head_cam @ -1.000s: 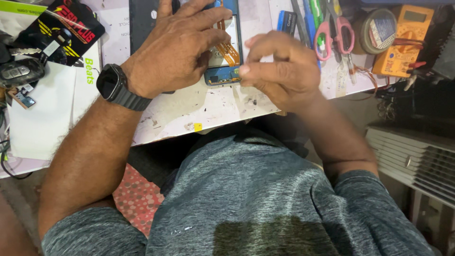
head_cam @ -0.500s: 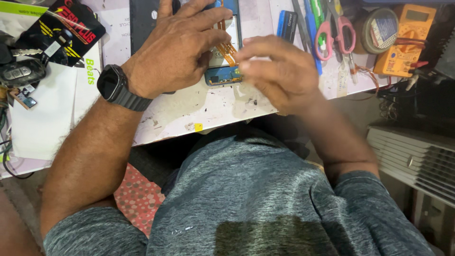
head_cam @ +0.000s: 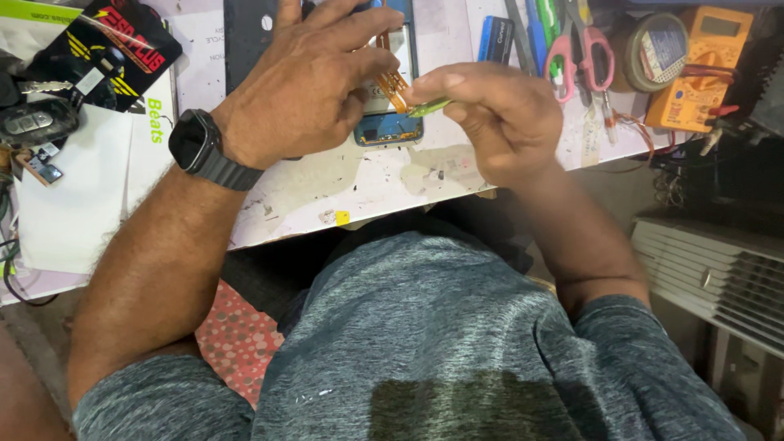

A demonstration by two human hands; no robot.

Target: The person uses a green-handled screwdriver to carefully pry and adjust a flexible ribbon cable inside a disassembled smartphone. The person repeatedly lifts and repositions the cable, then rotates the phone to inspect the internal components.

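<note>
Now my left hand (head_cam: 298,90) pins the opened phone (head_cam: 390,98) while my right hand (head_cam: 498,110) pinches tweezers (head_cam: 429,107) at its orange ribbon cable (head_cam: 394,83); lifting it needs gentleness.

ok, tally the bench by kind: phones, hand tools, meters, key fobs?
Phones: 1, opened phone under left hand
Hand tools: 2, tweezers in right hand; pink scissors
Meters: 1, orange multimeter
Key fobs: 1, fob
Total: 5

Right hand (head_cam: 494,114) lifted slightly, fingers regripped — thin green tool (head_cam: 430,106) now showing between fingertips, tip at orange flex ribbon (head_cam: 394,84) of opened phone (head_cam: 390,122) — earlier tool hidden behind fingers.
</note>
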